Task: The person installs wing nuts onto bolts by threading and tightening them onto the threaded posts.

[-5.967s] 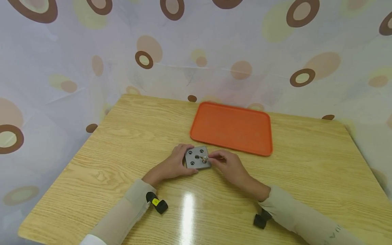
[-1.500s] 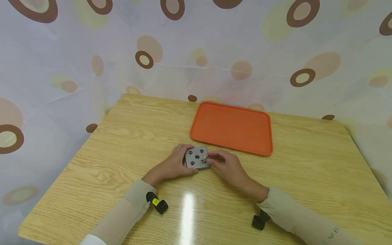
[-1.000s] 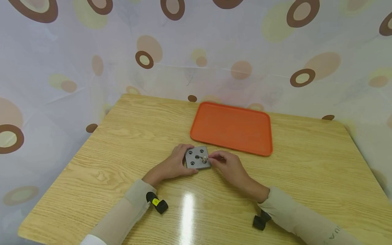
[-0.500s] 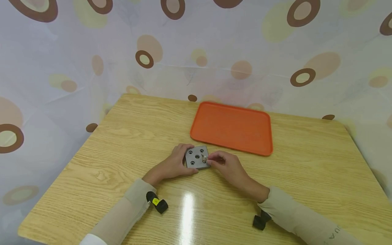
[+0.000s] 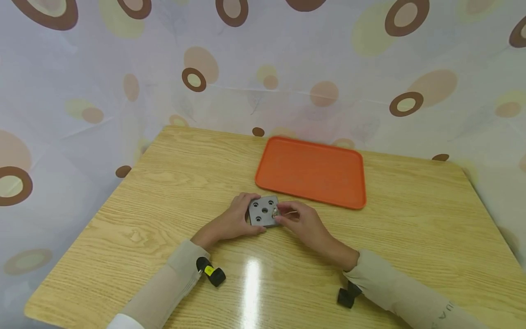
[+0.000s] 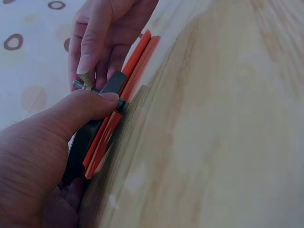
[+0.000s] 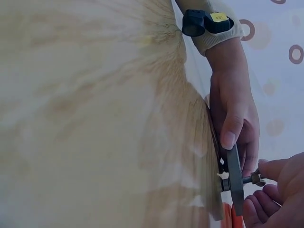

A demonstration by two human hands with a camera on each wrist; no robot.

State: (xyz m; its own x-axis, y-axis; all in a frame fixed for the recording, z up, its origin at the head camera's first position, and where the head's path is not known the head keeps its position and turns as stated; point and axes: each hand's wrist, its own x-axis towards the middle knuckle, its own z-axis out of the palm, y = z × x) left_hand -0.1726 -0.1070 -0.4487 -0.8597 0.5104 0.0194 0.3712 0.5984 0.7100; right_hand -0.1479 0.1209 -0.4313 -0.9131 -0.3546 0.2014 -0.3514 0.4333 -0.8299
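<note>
Your left hand [image 5: 236, 219] grips a metal plate [image 5: 265, 217] as your right hand [image 5: 306, 224] pinches a partly hidden wing nut [image 7: 256, 179]; lettering [image 5: 445, 310] on your right sleeve [image 5: 400, 287] is unclear.

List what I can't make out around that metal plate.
Head: shape of the wing nut; too small.
Head: underside of the metal plate; turned toward the table.
Left wrist: metal plate's upper face; nearly edge-on.
Right wrist: rest of the right hand; cut off by picture's edge.

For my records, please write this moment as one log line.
left hand: grips plate; right hand: pinches wing nut; tray: beyond plate
</note>
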